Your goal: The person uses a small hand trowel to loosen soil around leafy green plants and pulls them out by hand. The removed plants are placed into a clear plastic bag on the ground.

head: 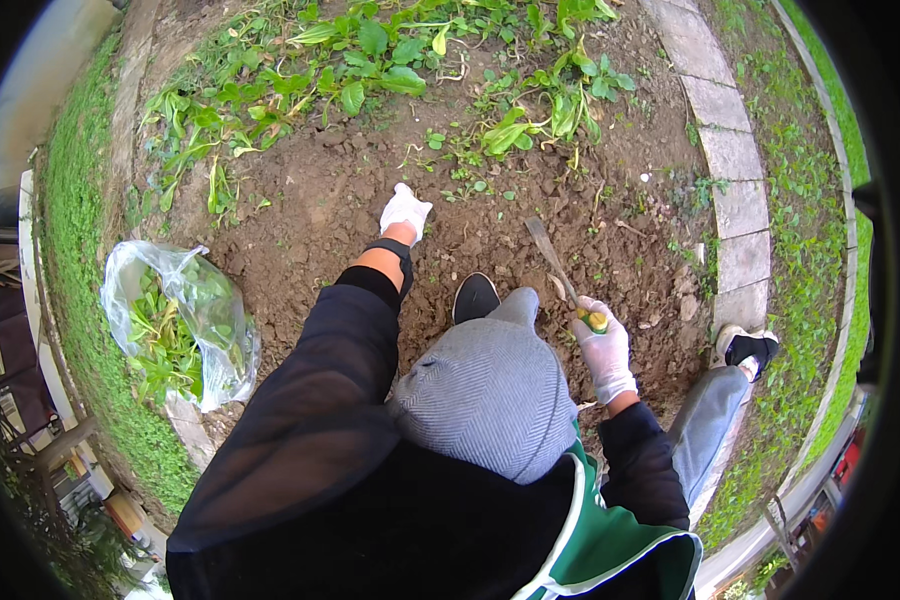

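My right hand [604,352], in a thin white glove, grips the yellow and green handle of a hand tool with a long flat metal blade [546,247]; the blade points forward and left over the soil. My left hand [406,210], gloved too, is stretched forward just above the brown soil [307,187]; its fingers look bent, and whether it holds anything cannot be made out. Ahead of it grow leafy green plants [382,71], some with wilted leaves. At the left stands a clear plastic bag [229,337] with pulled leafy greens [166,334] inside.
A row of paving slabs [742,202] edges the bed at the right, where one shoe [746,349] rests. My other shoe [476,296] is on the soil between my hands. Another paved edge [127,97] and a grassy strip [75,225] run along the left.
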Tool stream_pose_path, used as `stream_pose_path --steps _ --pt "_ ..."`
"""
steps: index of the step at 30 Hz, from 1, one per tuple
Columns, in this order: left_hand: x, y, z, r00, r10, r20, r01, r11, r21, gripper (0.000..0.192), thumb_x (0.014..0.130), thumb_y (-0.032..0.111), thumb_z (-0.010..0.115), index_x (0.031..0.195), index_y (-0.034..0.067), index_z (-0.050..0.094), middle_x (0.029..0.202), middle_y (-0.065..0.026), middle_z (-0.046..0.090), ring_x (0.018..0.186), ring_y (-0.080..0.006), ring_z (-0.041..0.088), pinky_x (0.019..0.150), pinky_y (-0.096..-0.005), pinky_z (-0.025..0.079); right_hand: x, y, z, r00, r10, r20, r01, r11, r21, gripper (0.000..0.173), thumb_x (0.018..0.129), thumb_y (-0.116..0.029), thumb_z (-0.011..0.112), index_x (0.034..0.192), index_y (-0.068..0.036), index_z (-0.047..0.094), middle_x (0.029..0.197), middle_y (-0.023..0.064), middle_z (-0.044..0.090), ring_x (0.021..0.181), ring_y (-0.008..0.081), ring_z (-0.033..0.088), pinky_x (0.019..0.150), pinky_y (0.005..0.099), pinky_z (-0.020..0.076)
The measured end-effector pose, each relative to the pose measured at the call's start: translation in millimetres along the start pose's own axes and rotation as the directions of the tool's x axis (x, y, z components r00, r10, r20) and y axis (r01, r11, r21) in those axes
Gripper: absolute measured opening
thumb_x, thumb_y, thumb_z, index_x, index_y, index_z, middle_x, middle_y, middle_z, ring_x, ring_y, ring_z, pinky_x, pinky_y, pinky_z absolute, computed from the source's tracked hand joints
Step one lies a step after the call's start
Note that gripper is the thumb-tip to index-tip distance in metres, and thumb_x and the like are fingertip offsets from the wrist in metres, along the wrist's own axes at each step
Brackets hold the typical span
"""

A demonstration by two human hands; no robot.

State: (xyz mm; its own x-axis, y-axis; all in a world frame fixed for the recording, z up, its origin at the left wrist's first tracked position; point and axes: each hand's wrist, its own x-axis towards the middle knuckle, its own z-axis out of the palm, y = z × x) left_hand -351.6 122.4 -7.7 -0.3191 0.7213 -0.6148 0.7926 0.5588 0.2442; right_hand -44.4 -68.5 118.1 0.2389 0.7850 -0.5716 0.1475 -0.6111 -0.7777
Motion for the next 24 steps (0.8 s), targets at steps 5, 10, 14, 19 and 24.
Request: stream_pose_path --steps 5,10,14,19,24 --pt "23 -33 -19 0.839 0.219 0.497 0.195 0.733 -0.652 0.024 0.089 0.021 0.055 0.109 0.008 0.048 0.078 -0.0064 0.060 0.059 -0.0194 0.061 0.051 -0.0324 0.051 -3 -5 2 0.999 -0.017 -0.035 0.017 1.000 -0.012 0.029 0.079 0.002 0.061 0.107 -0.001 0.061 0.106 0.0043 0.063 0.094 0.0087 0.057 0.084 0.0225 0.0439" --pt "10 -14 -14 0.792 0.305 0.528 -0.006 0.870 -0.494 0.044 0.084 0.022 0.060 0.121 0.007 0.043 0.079 -0.0089 0.060 0.074 -0.0181 0.061 0.061 -0.0311 0.048 -4 -6 6 0.998 -0.064 0.012 0.063 0.995 0.076 0.027 0.079 0.003 0.060 0.105 -0.001 0.061 0.106 0.0058 0.064 0.100 0.0111 0.057 0.089 0.0235 0.0422" --pt "-20 23 10 0.887 0.394 0.241 -0.368 0.918 -0.146 0.055 0.081 0.034 0.061 0.126 0.006 0.045 0.098 -0.0140 0.064 0.092 -0.0282 0.061 0.080 -0.0370 0.046 -5 -7 13 0.997 -0.070 0.014 0.069 0.996 0.051 0.028 0.078 0.002 0.062 0.105 -0.002 0.062 0.106 0.0057 0.064 0.097 0.0099 0.057 0.087 0.0231 0.0428" --pt "-20 45 19 0.919 0.391 0.045 -0.391 0.920 -0.015 0.061 0.079 0.042 0.062 0.124 0.003 0.049 0.110 -0.0212 0.060 0.103 -0.0348 0.056 0.088 -0.0383 0.044 -13 -14 15 0.997 -0.076 -0.007 0.076 0.995 0.066 0.030 0.079 0.001 0.062 0.108 -0.002 0.061 0.105 0.0056 0.064 0.094 0.0095 0.057 0.085 0.0232 0.0436" --pt "-27 46 22 0.885 0.458 0.084 -0.465 0.879 0.107 0.059 0.078 0.042 0.060 0.119 0.000 0.052 0.114 -0.0219 0.058 0.107 -0.0344 0.055 0.089 -0.0373 0.044 -18 -33 15 0.967 -0.254 0.020 0.254 0.966 -0.054 0.033 0.078 -0.001 0.063 0.111 -0.008 0.062 0.098 0.0083 0.066 0.088 0.0117 0.062 0.080 0.0250 0.0469"
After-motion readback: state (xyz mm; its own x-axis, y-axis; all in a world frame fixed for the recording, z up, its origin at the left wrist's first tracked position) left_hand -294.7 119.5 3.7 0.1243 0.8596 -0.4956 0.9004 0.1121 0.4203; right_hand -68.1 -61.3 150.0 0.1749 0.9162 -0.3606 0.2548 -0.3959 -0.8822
